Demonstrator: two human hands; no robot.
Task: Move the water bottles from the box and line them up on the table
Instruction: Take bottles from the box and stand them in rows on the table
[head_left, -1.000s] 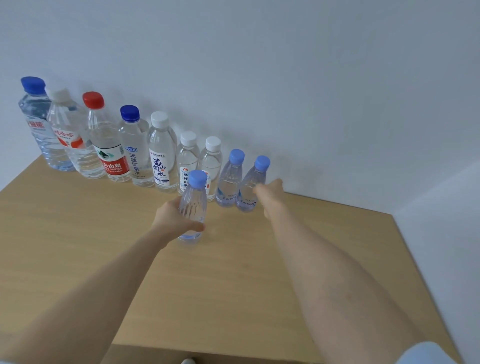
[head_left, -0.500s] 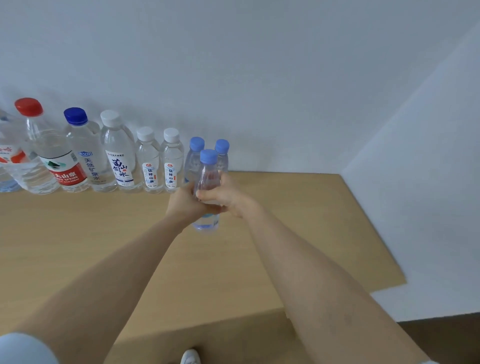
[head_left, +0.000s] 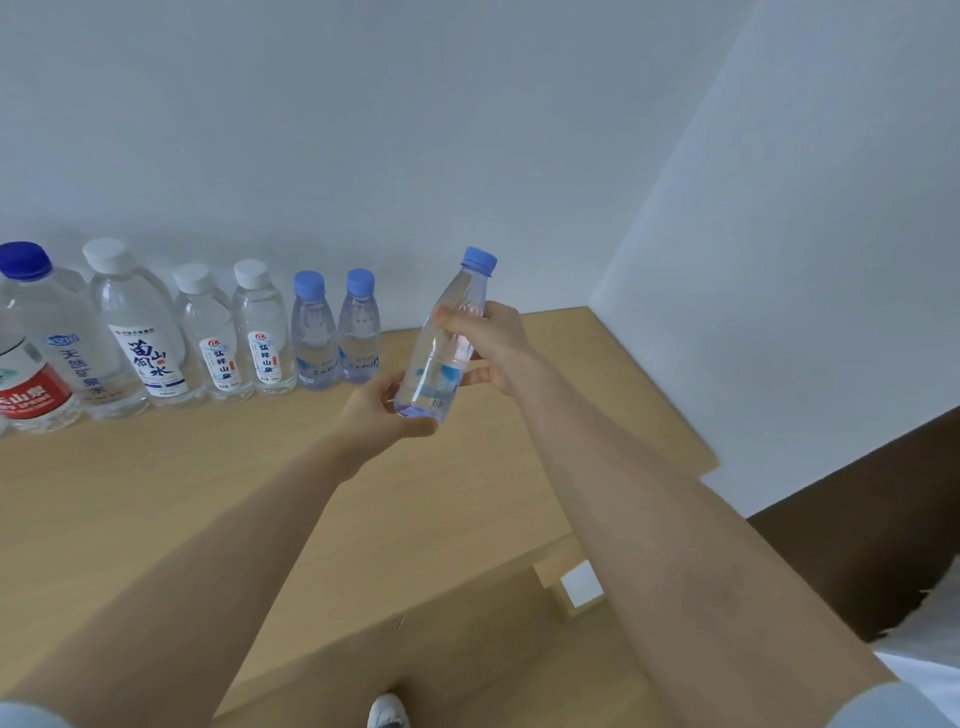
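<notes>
Bottle (head_left: 441, 358) aslant, cap (head_left: 479, 258) high and rightward

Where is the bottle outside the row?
Head view: the bottle is tilted above the table, right of the row, left hand at base, right hand higher.

**Bottles Lining Up Along the Wall**

A row of bottles (head_left: 260, 338) is standing on the table (head_left: 156, 493), along its far edge against the wall (head_left: 467, 130). Right of the row's end, a tilted bottle (head_left: 441, 358) is hanging above the table, the left hand (head_left: 382, 413) holding its base and the right hand (head_left: 493, 340) gripping it higher up.
</notes>
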